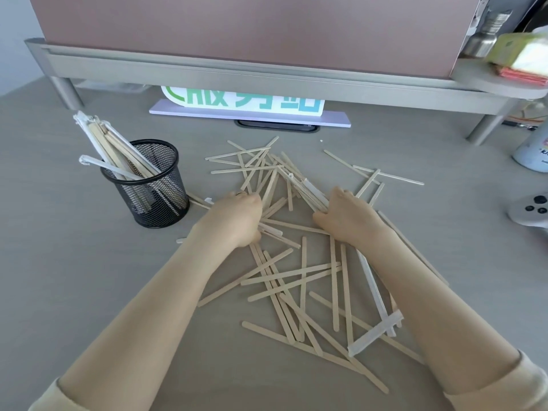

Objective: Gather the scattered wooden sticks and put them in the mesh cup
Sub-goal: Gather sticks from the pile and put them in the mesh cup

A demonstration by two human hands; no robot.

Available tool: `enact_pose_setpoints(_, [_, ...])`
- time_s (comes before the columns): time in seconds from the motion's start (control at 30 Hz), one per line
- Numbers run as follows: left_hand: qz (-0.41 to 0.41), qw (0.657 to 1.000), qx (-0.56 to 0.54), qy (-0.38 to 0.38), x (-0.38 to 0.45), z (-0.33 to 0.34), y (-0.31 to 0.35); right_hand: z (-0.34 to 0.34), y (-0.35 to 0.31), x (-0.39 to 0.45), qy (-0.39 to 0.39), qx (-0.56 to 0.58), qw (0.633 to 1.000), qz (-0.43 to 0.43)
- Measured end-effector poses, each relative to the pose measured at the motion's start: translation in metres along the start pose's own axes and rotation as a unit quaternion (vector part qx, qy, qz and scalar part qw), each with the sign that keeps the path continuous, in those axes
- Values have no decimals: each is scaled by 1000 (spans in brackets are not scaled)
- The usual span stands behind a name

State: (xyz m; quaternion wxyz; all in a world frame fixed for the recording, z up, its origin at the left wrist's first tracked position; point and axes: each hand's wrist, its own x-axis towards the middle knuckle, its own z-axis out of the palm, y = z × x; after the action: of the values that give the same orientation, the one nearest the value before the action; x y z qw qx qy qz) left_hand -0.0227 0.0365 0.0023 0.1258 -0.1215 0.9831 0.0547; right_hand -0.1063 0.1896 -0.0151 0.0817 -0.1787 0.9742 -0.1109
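Observation:
Several thin wooden sticks [290,274] lie scattered across the grey desk, some in white paper wrappers. A black mesh cup [148,185] stands at the left and holds a leaning bunch of sticks. My left hand [237,218] rests on the pile just right of the cup, fingers curled around a few sticks. My right hand [347,215] grips a bundle of sticks that points up and left from its fingers. Both forearms cross the lower part of the pile.
A grey monitor riser [207,69] spans the back, with a white and green sign [246,105] under it. A white bottle [530,149] and a game controller [530,209] sit at the right edge. A metal flask [483,34] stands on the riser.

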Motion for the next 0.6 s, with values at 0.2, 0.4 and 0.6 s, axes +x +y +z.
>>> enact_pose_setpoints(0.2, [-6,1000,-20,12,-2,3,-4,-3,2,-3,-13,-23,1000,-11])
enact_pose_setpoints(0.4, [19,1000,19,3,2,4,-8,-10,4,-6,-28,-13,999,-28])
enact_pose_setpoints(0.6, [23,999,-26,-16,-2,-5,-15,-24,7,-4,-51,51,997,-30])
